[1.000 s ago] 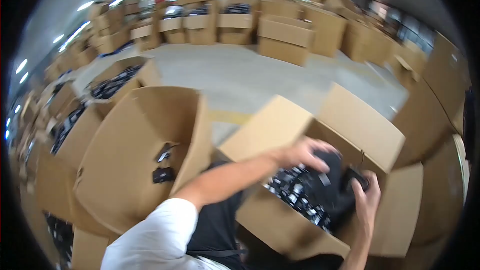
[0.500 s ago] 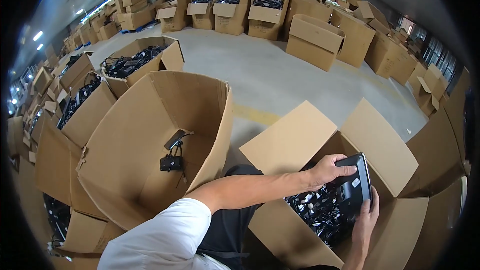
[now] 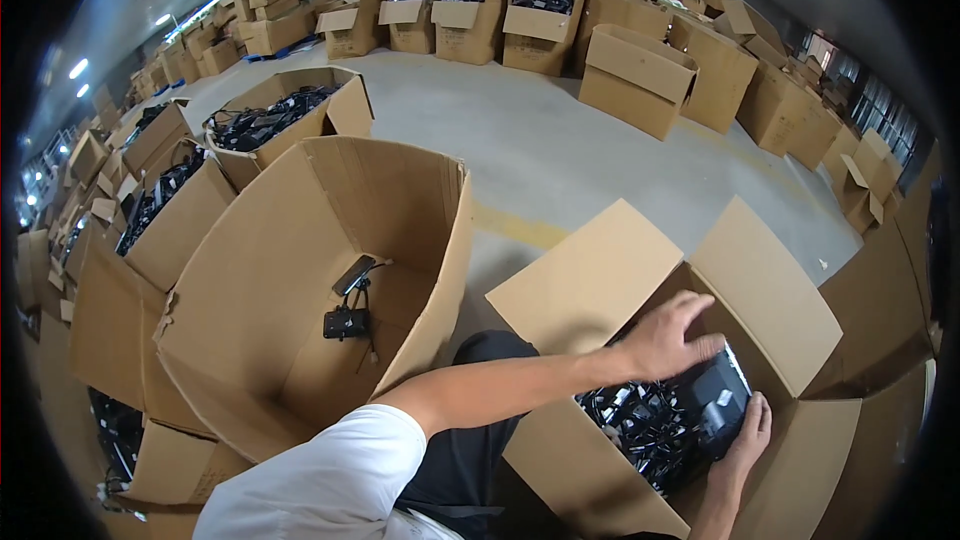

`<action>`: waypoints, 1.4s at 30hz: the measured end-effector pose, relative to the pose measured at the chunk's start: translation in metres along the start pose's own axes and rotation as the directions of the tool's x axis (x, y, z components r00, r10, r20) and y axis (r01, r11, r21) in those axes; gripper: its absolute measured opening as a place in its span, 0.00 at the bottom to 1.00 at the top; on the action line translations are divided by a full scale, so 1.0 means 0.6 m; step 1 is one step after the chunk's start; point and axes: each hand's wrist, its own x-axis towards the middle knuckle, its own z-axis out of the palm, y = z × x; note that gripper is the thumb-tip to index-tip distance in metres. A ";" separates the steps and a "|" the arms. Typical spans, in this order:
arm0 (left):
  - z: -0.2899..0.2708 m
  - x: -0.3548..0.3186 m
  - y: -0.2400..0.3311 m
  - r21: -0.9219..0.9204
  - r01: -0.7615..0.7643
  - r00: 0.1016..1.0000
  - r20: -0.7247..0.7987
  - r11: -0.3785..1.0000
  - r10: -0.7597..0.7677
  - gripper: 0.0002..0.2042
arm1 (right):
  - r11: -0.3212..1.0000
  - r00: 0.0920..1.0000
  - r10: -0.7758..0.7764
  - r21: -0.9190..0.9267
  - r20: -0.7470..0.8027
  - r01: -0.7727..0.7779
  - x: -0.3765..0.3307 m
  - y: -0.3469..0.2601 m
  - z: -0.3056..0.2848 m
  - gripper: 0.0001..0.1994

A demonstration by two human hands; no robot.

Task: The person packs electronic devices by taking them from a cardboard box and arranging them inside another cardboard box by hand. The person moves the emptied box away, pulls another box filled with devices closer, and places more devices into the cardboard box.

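Your right grip [image 3: 743, 440] holds the black device [image 3: 716, 395], long axis roughly away from you, thin edge rightward; your left grip [image 3: 664, 340] is loose.

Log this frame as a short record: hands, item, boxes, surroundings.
Left hand: the bare left hand is open, fingers spread, over the device's upper end; contact unclear
Right hand: the bare right hand holds the device's lower right edge
Item: flat black rectangular device with a pale label
Right box: open brown cardboard box with raised flaps, holding a heap of small black and silver parts
Left box: large, deep brown cardboard box with black blocks and cables at the bottom
Surroundings: grey floor, yellow stripe
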 end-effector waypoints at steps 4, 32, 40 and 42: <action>0.054 -0.032 -0.010 -0.171 0.244 0.960 0.181 0.955 -0.213 0.36 | 0.994 0.998 0.020 -0.110 0.058 -0.014 -0.025 -0.005 0.037 0.17; 0.114 -0.073 -0.066 -0.472 0.677 0.721 0.272 0.564 -0.638 0.23 | 0.957 0.993 -0.105 -0.277 -0.054 0.087 -0.019 0.019 0.038 0.21; 0.078 -0.089 -0.023 -0.330 0.756 0.590 0.716 0.565 -0.372 0.29 | 0.964 0.991 0.112 -0.235 -0.076 -0.127 0.012 0.033 -0.022 0.20; 0.080 -0.093 -0.027 -0.306 0.781 0.544 0.762 0.545 -0.352 0.28 | 0.913 0.977 0.212 -0.358 0.008 -0.195 0.014 0.034 -0.050 0.21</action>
